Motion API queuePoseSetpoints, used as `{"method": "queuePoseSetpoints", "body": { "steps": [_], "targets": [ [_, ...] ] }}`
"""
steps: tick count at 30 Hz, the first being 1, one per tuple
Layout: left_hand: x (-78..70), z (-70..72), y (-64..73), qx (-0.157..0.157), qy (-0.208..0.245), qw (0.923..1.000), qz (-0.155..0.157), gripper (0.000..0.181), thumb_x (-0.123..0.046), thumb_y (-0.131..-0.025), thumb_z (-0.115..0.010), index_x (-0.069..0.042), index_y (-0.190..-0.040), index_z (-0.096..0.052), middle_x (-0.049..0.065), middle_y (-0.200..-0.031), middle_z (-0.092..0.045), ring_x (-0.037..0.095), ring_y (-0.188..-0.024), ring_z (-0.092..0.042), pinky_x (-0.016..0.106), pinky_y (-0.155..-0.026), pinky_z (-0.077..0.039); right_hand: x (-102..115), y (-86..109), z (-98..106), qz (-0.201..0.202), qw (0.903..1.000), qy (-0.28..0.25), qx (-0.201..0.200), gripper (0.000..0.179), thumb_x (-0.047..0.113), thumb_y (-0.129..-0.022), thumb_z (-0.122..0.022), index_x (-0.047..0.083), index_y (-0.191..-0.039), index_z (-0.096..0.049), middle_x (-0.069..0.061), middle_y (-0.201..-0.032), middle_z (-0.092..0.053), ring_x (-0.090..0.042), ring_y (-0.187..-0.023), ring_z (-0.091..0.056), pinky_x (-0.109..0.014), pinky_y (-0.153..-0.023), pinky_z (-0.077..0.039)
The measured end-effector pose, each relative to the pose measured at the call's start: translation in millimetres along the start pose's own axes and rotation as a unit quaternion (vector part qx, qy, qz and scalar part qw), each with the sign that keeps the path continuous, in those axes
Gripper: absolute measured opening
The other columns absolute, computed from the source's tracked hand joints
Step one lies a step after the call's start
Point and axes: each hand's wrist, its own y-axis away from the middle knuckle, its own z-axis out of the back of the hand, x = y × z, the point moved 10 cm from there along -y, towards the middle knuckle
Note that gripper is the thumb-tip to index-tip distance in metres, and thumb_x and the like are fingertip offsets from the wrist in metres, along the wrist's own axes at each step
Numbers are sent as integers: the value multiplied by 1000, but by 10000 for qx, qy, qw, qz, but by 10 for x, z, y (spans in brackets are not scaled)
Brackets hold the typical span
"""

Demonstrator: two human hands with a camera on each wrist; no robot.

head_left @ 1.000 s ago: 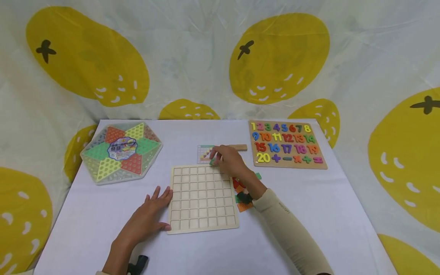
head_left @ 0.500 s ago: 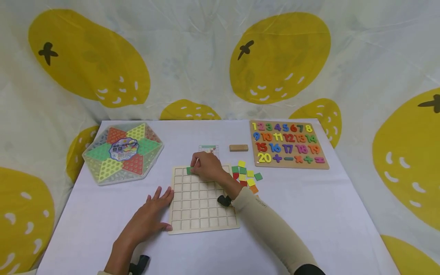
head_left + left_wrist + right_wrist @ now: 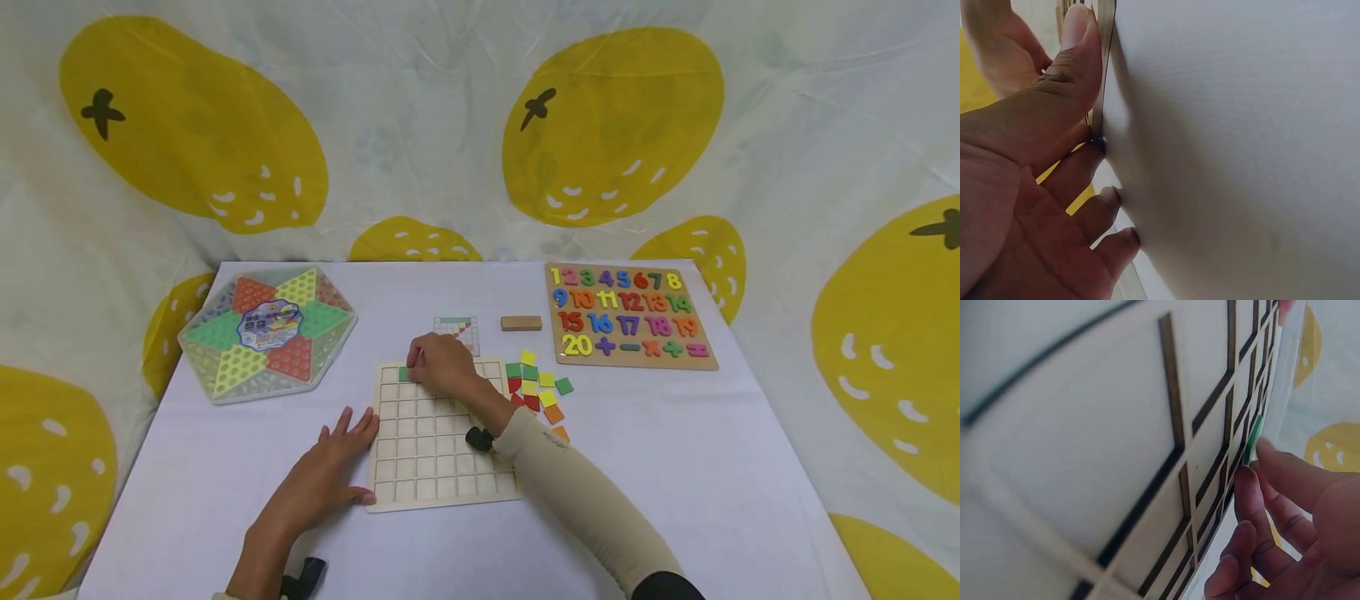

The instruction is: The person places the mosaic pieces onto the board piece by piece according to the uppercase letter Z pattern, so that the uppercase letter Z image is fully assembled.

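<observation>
A pale wooden grid board [image 3: 425,446] lies on the white table in the head view. My right hand [image 3: 445,365] is over its far row, near the left corner. Thumb and fingertip pinch a small green square tile [image 3: 1252,440] at the grid, as the right wrist view shows; its green also shows beside the fingertips in the head view. At the board's left side rests my left hand [image 3: 326,467], fingers spread and thumb at the near corner. The left wrist view has that thumb [image 3: 1079,44] against the board's edge.
Right of the board lie loose yellow, green, red and orange tiles [image 3: 547,380]. Behind it are a printed pattern card [image 3: 467,332] and a small wooden block [image 3: 521,323]. A number puzzle [image 3: 630,317] stands back right, a hexagonal star game box [image 3: 268,333] back left.
My right hand has carried the green tile from the board's far edge leftward and down to the far row, then slightly further left. The left hand stays in place.
</observation>
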Motion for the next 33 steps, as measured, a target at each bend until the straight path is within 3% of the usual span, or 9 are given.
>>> {"method": "queuePoseSetpoints", "body": {
  "steps": [5, 11, 18, 22, 29, 33],
  "targets": [
    [-21, 17, 13, -16, 34, 10000, -37, 112, -22, -64, -100, -6, -161, -45, 14, -169, -38, 46, -162, -22, 72, -127, -24, -44, 113, 142, 165, 9993, -328, -102, 15, 21, -91, -85, 17, -104, -79, 5, -85, -70, -12, -82, -63, -28, -70, -50],
    [-48, 40, 25, -74, 24, 9999, -111, 111, -24, -64, -100, -6, -160, -46, 14, -169, -39, 47, -161, -24, 72, -126, -26, -286, 304, 430, 95, 9972, -632, -390, 20, 17, -88, -87, 16, -107, -79, 3, -88, -75, -17, -90, -65, -32, -76, -50],
    [-24, 31, 11, -53, 43, 10000, -60, 112, -24, -64, -100, -5, -160, -46, 14, -169, -39, 46, -162, -23, 72, -126, -24, -719, 522, 739, -185, 9953, -640, -706, 21, 16, -89, -86, 14, -109, -79, 3, -89, -72, -19, -74, -59, -31, -68, -49],
    [-22, 37, 8, -46, 38, 10000, -49, 112, -24, -64, -100, -5, -160, -46, 14, -169, -39, 47, -161, -23, 73, -126, -24, -954, 630, 878, -414, 9941, -545, -836, 20, 14, -89, -85, 14, -109, -80, -1, -95, -75, -20, -76, -60, -32, -69, -51],
    [-20, 31, 4, -29, 37, 10000, -2, 114, -23, -62, -101, -5, -160, -45, 15, -169, -39, 47, -161, -23, 73, -126, -24, -1245, 736, 896, -904, 9935, -23, -696, 23, 14, -87, -88, 14, -109, -80, -3, -106, -76, -24, -101, -65, -41, -91, -57],
    [-28, 35, 3, -75, 57, 9999, -47, 113, -23, -62, -101, -4, -160, -46, 15, -168, -39, 48, -161, -23, 73, -125, -24, -1309, 744, 849, -1002, 9934, 150, -529, 21, 15, -88, -87, 15, -108, -81, -3, -105, -73, -25, -104, -65, -44, -96, -57]
  ]
}}
